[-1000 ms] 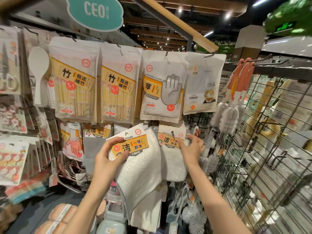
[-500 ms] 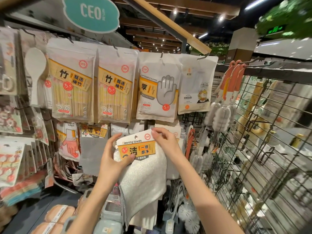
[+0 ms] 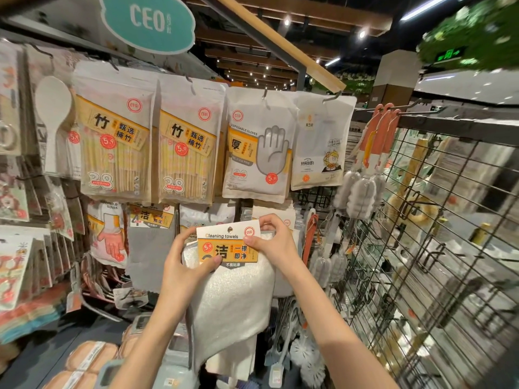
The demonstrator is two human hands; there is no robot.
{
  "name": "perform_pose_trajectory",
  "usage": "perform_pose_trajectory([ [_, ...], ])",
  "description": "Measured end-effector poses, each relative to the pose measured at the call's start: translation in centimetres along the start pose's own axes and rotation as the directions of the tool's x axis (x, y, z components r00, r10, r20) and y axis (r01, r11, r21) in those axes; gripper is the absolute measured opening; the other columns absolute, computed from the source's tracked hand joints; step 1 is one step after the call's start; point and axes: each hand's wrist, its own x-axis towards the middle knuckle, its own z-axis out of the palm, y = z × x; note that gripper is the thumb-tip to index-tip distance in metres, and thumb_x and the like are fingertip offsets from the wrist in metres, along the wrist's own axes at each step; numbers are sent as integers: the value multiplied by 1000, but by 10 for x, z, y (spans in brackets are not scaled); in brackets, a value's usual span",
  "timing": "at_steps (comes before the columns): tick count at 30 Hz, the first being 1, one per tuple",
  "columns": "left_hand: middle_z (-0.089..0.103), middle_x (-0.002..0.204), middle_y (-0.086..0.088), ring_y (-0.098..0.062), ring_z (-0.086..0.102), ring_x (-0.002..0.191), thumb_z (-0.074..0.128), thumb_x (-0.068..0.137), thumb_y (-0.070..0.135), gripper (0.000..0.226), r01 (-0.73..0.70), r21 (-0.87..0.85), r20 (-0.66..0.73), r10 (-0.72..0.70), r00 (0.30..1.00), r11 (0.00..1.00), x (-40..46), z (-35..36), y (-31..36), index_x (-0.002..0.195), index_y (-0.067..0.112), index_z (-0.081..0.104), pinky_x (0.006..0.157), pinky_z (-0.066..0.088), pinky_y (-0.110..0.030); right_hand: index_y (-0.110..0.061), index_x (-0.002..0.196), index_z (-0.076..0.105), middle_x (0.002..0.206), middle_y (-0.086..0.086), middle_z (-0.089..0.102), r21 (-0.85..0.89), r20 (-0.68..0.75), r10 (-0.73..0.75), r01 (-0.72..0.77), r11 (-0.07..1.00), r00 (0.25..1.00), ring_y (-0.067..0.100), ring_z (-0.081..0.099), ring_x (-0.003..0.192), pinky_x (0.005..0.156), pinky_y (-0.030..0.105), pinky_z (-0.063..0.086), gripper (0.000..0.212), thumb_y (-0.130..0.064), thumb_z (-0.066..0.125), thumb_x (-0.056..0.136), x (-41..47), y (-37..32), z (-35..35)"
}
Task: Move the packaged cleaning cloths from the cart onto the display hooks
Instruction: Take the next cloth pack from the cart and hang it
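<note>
While both hands pinch its card header, left hand (image 3: pixel 184 266) at the lower left corner and right hand (image 3: pixel 273 238) at the upper right, one cleaning towels pack (image 3: pixel 229 279) hangs before the hook rack. Behind hang two chopstick packs (image 3: pixel 113 141), one disposable gloves bag (image 3: pixel 259 148).

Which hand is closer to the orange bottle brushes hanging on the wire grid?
The right hand: it holds the cleaning towels pack at its right edge, toward the bottle brushes. The left hand holds the pack's far edge.
</note>
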Motion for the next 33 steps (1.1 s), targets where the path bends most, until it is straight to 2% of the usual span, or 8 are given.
perform_pose_trajectory([
  [2, 56, 112, 21, -9, 53, 111, 78, 72, 4, 58, -2, -16, 21, 3, 1000, 1000, 0, -2, 0, 116, 33, 53, 83, 43, -8, -15, 92, 52, 90, -7, 59, 14, -6, 17, -17, 1000, 1000, 17, 58, 98, 82, 32, 53, 35, -8, 79, 70, -1, 0, -1],
  [5, 62, 118, 12, -12, 58, 112, 76, 76, 5, 56, -7, -70, 58, 11, 998, 998, 1, -5, -2, 115, 40, 55, 99, 46, -41, -15, 91, 52, 94, -6, 58, 55, -44, 55, -52, 997, 998, 21, 59, 102, 87, 47, 52, 34, -8, 78, 70, 0, 4, -2],
  [8, 60, 125, 9, -16, 54, 118, 75, 76, 12, 54, -16, -74, 73, 22, 997, 997, 0, -7, 0, 117, 41, 56, 105, 39, -50, -22, 89, 53, 99, -7, 57, 87, -68, 56, -50, 995, 996, 25, 59, 105, 89, 51, 50, 35, -10, 79, 69, 2, 7, -1],
  [15, 51, 122, 32, 3, 46, 118, 77, 76, 15, 55, -13, -14, 46, 13, 999, 1000, 3, -10, -2, 116, 46, 56, 108, 35, -41, -37, 84, 54, 108, 1, 61, 97, -166, 64, -49, 994, 984, 26, 61, 104, 86, 51, 52, 35, -21, 80, 68, 6, 15, -7],
  [19, 56, 130, 12, -21, 49, 123, 76, 78, 15, 56, -9, -2, 52, 9, 999, 1000, 6, -12, -8, 118, 48, 55, 103, 41, -51, -25, 91, 53, 99, -7, 60, 94, -188, 94, -77, 993, 978, 24, 60, 105, 88, 47, 52, 31, -9, 75, 75, 8, 20, -13],
  [23, 67, 113, 0, -27, 61, 106, 70, 82, 6, 50, 8, -48, 18, -7, 1000, 999, 7, -12, -8, 119, 36, 58, 90, 51, -47, -18, 101, 54, 97, -8, 57, 103, -261, 145, -121, 987, 954, 21, 59, 102, 89, 41, 52, 31, -4, 71, 79, 10, 29, -25],
  [26, 66, 116, 1, -27, 60, 111, 72, 81, 12, 48, 18, -15, 13, -18, 1000, 1000, 11, -18, -10, 117, 42, 58, 94, 48, -51, -20, 98, 54, 95, -11, 55, 91, -303, 138, -115, 989, 943, 18, 55, 103, 87, 35, 49, 30, -1, 69, 80, 8, 37, -33],
  [33, 69, 102, -6, -27, 66, 97, 68, 83, 2, 43, 23, -95, -12, -24, 1000, 995, 12, -18, -11, 118, 25, 59, 63, 57, -24, -12, 103, 56, 111, 1, 57, 69, -358, 133, -116, 991, 924, 16, 53, 105, 72, 13, 40, 26, 2, 64, 83, 16, 60, -45],
])
